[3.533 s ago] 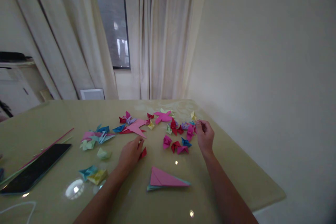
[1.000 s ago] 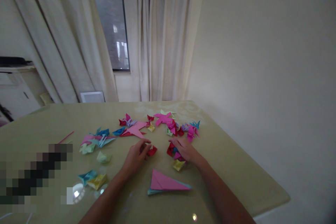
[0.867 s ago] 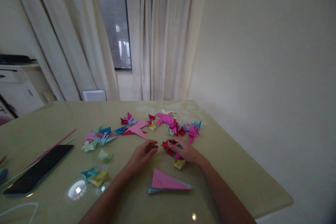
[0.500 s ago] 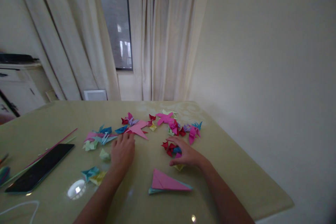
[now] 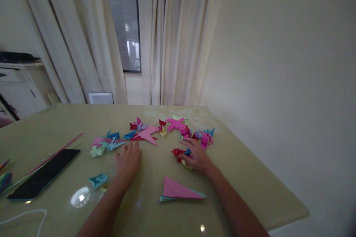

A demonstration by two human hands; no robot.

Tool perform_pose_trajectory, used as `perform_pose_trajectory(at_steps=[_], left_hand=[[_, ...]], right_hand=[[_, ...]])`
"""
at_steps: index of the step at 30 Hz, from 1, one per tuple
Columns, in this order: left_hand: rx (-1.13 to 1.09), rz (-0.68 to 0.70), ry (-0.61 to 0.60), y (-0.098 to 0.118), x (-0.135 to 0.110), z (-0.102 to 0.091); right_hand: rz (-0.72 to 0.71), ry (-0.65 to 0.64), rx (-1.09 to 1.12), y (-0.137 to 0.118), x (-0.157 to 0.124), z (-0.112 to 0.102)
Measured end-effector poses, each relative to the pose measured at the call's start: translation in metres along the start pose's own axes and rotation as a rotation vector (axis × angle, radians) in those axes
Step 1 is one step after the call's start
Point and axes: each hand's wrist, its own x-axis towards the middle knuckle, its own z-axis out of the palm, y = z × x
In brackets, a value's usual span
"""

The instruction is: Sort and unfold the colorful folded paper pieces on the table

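Note:
My left hand (image 5: 128,161) lies flat on the olive table (image 5: 250,177), fingers stretched out and empty, just in front of a pink folded shape (image 5: 148,134). My right hand (image 5: 197,155) rests with spread fingers on top of a small heap of red, blue and yellow origami pieces (image 5: 178,152). Between my forearms sits a pink folded triangle on teal paper (image 5: 180,191). Just beyond my right fingertips lie more pink and blue pieces (image 5: 205,137).
A cluster of teal, pink and pale green pieces (image 5: 107,143) lies to the left, and a teal piece (image 5: 98,180) nearer me. A black phone (image 5: 41,179), a pink stick (image 5: 57,152) and a white cable (image 5: 25,215) are at the left. The table's edge runs close on the right.
My left hand let go of a red piece beside the heap, moved left and flattened on the table. My right hand slid the small heap slightly away from me.

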Motion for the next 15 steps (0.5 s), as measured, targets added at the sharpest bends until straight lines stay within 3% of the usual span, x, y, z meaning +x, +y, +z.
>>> perform_pose_trajectory(at_steps=[3,6,12,15], left_hand=[[-0.053,-0.084,-0.05,-0.002,-0.002,0.0],[-0.158,0.004,-0.075,0.007,0.0,0.0],[-0.551,0.164,-0.043,0.022,0.013,0.003],[-0.697,0.215,-0.182,0.015,0.014,0.004]], right_hand=[[-0.064,-0.082,-0.035,-0.004,-0.002,-0.003],[-0.091,-0.159,-0.111,-0.01,-0.001,0.003],[-0.032,-0.093,-0.172,-0.006,0.003,0.015],[-0.036,-0.087,-0.176,-0.003,0.001,0.013]])
